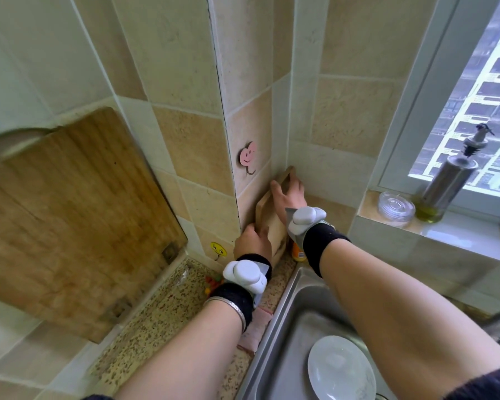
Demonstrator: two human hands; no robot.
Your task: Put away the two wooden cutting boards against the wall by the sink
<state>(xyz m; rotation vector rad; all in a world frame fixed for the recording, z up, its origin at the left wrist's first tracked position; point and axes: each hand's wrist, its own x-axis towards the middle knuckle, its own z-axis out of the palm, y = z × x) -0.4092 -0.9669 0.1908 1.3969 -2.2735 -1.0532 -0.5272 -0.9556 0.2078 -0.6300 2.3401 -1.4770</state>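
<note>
A small wooden cutting board (272,223) stands on edge against the tiled wall in the corner behind the sink. My left hand (253,241) grips its near end. My right hand (290,192) lies over its top edge near the far end, fingers curled on it. A large wooden cutting board (70,220) leans upright against the wall on the left, on the speckled counter (162,307), apart from both hands.
A steel sink (298,327) with a white plate (341,368) lies below my arms. An orange bottle (298,252) stands beside the small board. Pink hook (248,157) and yellow hook (217,249) stick to the wall. An oil bottle (442,186) and glass dishes (396,207) sit on the windowsill.
</note>
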